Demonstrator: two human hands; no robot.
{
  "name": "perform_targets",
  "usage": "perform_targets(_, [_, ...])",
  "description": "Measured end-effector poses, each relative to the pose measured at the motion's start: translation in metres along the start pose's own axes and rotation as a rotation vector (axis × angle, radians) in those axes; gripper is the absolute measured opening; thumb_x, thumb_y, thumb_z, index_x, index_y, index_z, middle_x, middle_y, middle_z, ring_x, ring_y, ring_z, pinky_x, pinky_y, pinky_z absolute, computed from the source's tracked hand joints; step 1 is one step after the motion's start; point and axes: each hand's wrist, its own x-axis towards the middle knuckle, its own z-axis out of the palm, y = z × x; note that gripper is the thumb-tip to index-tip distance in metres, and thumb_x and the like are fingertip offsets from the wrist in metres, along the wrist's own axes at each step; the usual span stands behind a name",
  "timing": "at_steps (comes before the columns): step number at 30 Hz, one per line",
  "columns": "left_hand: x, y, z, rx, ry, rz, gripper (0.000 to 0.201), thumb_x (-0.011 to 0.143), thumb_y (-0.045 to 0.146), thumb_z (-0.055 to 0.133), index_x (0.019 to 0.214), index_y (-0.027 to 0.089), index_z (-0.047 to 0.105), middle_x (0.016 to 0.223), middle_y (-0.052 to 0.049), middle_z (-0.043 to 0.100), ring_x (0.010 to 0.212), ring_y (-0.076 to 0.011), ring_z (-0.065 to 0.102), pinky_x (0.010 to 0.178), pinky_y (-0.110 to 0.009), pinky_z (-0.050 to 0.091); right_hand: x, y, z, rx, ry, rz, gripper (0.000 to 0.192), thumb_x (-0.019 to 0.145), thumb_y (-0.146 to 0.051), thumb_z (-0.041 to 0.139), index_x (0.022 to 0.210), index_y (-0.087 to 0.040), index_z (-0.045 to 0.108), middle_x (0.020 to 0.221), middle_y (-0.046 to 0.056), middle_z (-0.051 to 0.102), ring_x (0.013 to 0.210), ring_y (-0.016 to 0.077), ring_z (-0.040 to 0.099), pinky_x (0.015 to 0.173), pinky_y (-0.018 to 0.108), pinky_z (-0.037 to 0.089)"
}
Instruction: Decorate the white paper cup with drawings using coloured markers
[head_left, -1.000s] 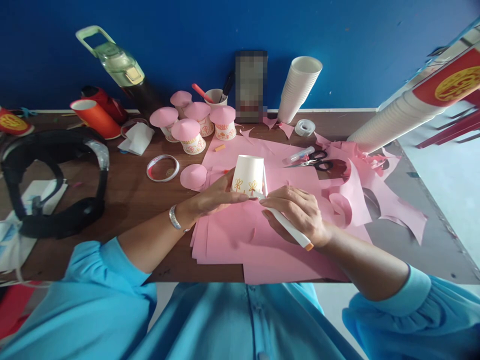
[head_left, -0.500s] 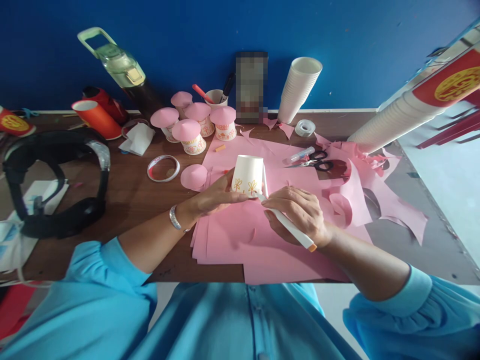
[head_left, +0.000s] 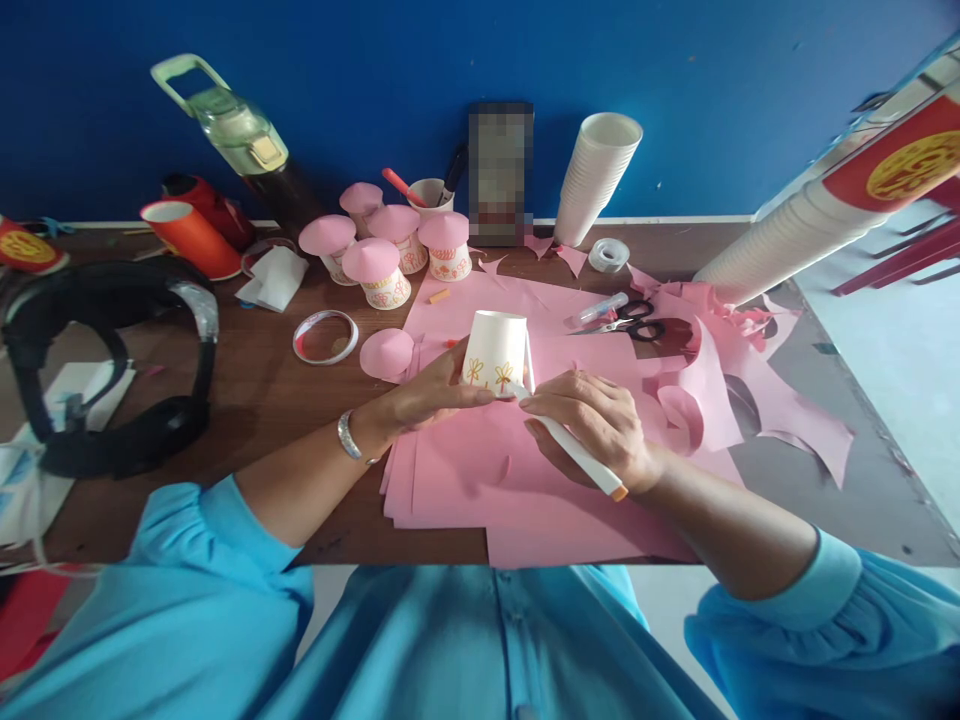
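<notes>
A white paper cup (head_left: 495, 343), upside down and drawn with yellow-orange flowers near its rim, is gripped by my left hand (head_left: 437, 390). My right hand (head_left: 596, 425) holds a white marker (head_left: 574, 452) with an orange end, its tip at the cup's lower right beside a flower. Under both hands lie overlapping sheets of pink paper (head_left: 465, 490). A loose pink paper cone (head_left: 387, 354) rests just left of the cup. Behind it stand several decorated cups with pink cone tops, one of them a front cup (head_left: 386, 288).
Scissors (head_left: 634, 322), a glue tube (head_left: 604, 308) and clear tape (head_left: 609, 254) lie right of centre. Pink scraps (head_left: 795, 400) spread rightward. Stacked white cups (head_left: 596, 180) and a phone (head_left: 501, 170) stand by the blue wall. A tape ring (head_left: 325, 338) and black headgear (head_left: 105, 370) are left.
The marker and my right hand have shifted very slightly left. The cup stays in my left hand, almost unmoved.
</notes>
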Motion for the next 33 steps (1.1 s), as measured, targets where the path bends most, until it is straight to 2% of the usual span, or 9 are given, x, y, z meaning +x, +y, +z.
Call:
perform_targets(13, [0.0004,0.0034,0.0029,0.004,0.019,0.0,0.046,0.084,0.037,0.085,0.123,0.018,0.07,0.116,-0.01,0.078,0.11,-0.0268,0.074,0.098,-0.041,0.057,0.0039,-0.0015,-0.0001,-0.013,0.008,-0.009,0.023,0.097,-0.01,0.063,0.118,-0.018,0.06,0.086,0.005,0.075,0.071,0.017,0.072,0.063,0.03,0.06])
perform_targets(25, [0.0008,-0.0016,0.0016,-0.026,0.048,-0.014,0.046,0.084,0.029,0.084,0.127,0.02,0.069,0.119,-0.011,0.078,0.113,-0.0279,0.074,0.099,-0.041,0.057,0.0016,-0.0017,0.0011,-0.009,0.017,0.004,0.024,0.096,-0.01,0.064,0.117,-0.021,0.062,0.086,0.002,0.074,0.072,0.0162,0.073,0.064,0.029,0.062])
perform_targets(33, [0.0006,0.0038,0.0036,0.011,0.035,0.015,0.042,0.086,0.029,0.083,0.125,0.019,0.07,0.117,-0.011,0.078,0.114,-0.028,0.074,0.098,-0.041,0.058,0.0018,-0.0019,0.001,-0.002,0.031,-0.013,0.021,0.096,-0.01,0.065,0.115,-0.018,0.062,0.084,0.005,0.074,0.073,0.0172,0.072,0.064,0.03,0.062])
